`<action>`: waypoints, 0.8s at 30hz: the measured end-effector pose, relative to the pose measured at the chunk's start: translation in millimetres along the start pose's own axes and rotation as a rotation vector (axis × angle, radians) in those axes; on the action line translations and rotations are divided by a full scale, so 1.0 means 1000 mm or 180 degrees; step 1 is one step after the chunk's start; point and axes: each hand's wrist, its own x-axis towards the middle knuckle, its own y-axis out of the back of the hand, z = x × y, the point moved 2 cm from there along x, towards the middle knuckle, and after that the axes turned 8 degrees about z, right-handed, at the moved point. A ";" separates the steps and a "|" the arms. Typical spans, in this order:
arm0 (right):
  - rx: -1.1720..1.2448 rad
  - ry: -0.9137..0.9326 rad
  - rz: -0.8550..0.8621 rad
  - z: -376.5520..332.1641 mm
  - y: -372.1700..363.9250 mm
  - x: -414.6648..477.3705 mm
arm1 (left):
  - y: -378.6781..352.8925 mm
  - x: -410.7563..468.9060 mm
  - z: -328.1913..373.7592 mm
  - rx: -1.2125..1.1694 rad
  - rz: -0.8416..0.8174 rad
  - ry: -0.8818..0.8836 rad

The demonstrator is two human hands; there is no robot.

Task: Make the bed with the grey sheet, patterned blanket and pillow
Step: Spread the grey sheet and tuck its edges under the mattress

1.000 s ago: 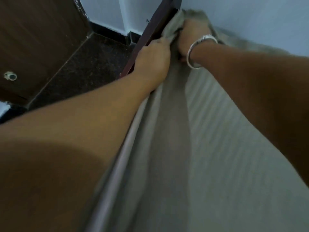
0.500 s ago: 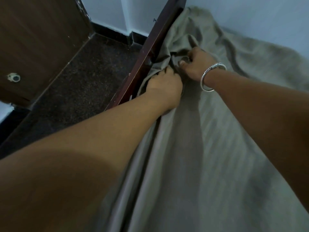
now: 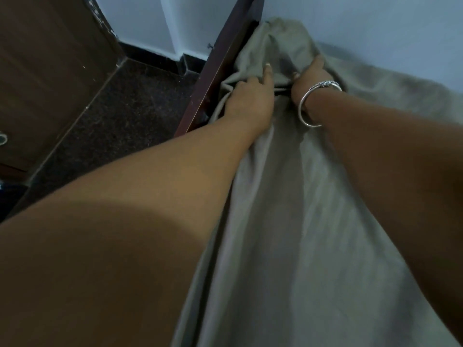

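The grey sheet (image 3: 313,234) covers the mattress and bunches in folds at the far corner by the wall. My left hand (image 3: 250,101) grips a fold of the sheet beside the dark wooden bed frame (image 3: 220,68), its thumb lying up along the cloth. My right hand (image 3: 310,78), with a silver bangle on the wrist, holds the bunched sheet just to the right, its fingertips buried in the fabric. Both forearms stretch across the bed toward that corner. No patterned blanket or pillow is in view.
Dark speckled floor (image 3: 112,116) lies left of the bed frame. A brown wooden door or cabinet (image 3: 45,71) stands at the far left. Pale blue walls (image 3: 375,33) with a black skirting meet the bed's head and right side.
Both hands pulled back from the far top corner half a second ago. They have since shifted up a little along the bunched sheet, and my left thumb now points up along the cloth.
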 end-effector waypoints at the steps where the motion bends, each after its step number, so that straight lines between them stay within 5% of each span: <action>1: -0.0065 -0.0073 -0.0095 0.001 -0.004 0.004 | 0.000 0.010 0.001 0.0060 -0.0058 -0.0025; 7: -0.0024 0.0120 0.0022 -0.002 -0.029 0.022 | 0.003 0.057 0.002 -0.0033 -0.0725 0.0359; 17: 0.0281 0.0414 0.0544 -0.020 -0.015 0.037 | -0.003 0.053 0.015 0.0389 0.0305 -0.0224; 20: 0.0540 0.1069 0.0939 -0.029 -0.010 0.043 | -0.014 0.050 0.007 0.0381 0.1216 -0.0169; 24: -0.0108 0.1358 -0.0243 -0.020 -0.037 0.057 | -0.021 0.064 -0.007 -0.0033 -0.0184 -0.0026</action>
